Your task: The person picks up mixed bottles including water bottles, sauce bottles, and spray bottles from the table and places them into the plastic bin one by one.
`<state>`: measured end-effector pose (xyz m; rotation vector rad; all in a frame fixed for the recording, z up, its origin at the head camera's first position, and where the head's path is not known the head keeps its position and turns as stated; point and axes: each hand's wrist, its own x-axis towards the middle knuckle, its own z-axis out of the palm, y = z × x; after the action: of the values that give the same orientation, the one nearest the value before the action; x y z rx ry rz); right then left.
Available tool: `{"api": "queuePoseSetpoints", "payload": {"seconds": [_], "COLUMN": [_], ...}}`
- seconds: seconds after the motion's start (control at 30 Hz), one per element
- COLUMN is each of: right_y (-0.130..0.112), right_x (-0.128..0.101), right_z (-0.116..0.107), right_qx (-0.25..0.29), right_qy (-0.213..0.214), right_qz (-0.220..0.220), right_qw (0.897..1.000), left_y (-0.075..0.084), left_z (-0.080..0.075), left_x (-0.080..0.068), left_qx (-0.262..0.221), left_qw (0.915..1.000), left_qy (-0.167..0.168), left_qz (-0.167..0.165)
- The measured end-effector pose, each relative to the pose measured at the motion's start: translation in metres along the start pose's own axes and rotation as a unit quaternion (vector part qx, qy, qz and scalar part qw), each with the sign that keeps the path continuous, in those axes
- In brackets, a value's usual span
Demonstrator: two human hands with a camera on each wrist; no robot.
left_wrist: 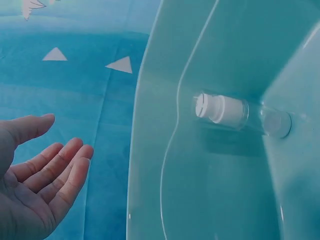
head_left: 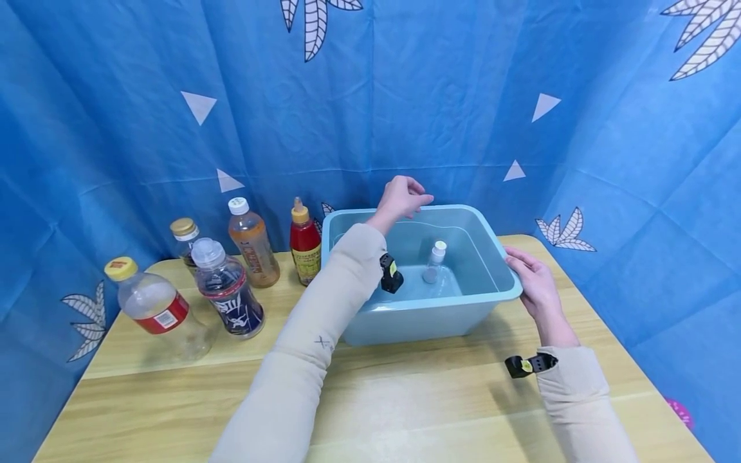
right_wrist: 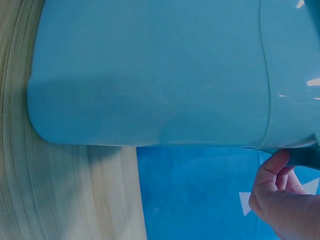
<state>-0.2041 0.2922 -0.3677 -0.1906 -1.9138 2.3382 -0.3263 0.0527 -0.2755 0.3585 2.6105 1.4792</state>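
Observation:
A light blue plastic bin (head_left: 405, 325) stands on the table, and inside it a small clear bottle with a white cap (head_left: 438, 252) stands upright. Over the bin's far rim is my left hand (head_left: 401, 196), its fingers loosely bent. The left wrist view shows that palm (left_wrist: 30, 200) holding nothing, with thumb and fingers apart. At the bin's right side my right hand (head_left: 535, 283) grips the rim. Its thumb and fingers (right_wrist: 280, 175) pinch the rim's edge in the right wrist view.
Left of the bin stand a red sauce bottle with a yellow cap (head_left: 305, 247), an orange drink bottle (head_left: 255, 247), a dark-labelled bottle (head_left: 231, 296), a gold-capped bottle (head_left: 185, 231) and a clear yellow-capped bottle (head_left: 162, 308). A blue curtain (head_left: 440, 96) hangs behind the wooden table (head_left: 405, 399).

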Motion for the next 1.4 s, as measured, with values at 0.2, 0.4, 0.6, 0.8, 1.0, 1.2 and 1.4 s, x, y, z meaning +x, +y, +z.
{"api": "queuePoseSetpoints", "payload": {"seconds": [0.2,0.4,0.6,0.8,1.0,1.2,1.4], "right_y": [0.0,0.001,0.002,0.002,0.001,0.001,0.001], "right_x": [-0.001,-0.001,0.001,0.001,0.002,0.001,-0.001], "right_z": [0.0,-0.001,-0.001,-0.001,0.001,0.002,0.001], "right_qx": [0.006,0.015,0.015,0.011,0.011,0.011,0.02], "right_qy": [0.002,-0.001,0.001,-0.001,-0.001,-0.002,-0.004], "right_qz": [0.002,0.001,0.001,0.001,0.002,0.0,0.003], "right_qw": [1.0,1.0,1.0,1.0,1.0,1.0,1.0], "left_y": [-0.001,0.0,0.001,-0.002,-0.005,-0.013,-0.024], "left_z": [-0.007,-0.015,-0.026,-0.036,-0.047,-0.054,-0.062], "left_x": [-0.008,-0.02,-0.034,-0.048,-0.065,-0.079,-0.094], "left_qx": [-0.018,-0.042,-0.058,-0.072,-0.079,-0.091,-0.101], "left_qw": [0.9998,0.9991,0.9981,0.9968,0.9956,0.9926,0.9884], "left_qy": [0.001,0.004,0.008,0.008,0.024,0.043,0.066], "left_qz": [-0.004,0.007,0.022,0.034,0.046,0.068,0.093]}}
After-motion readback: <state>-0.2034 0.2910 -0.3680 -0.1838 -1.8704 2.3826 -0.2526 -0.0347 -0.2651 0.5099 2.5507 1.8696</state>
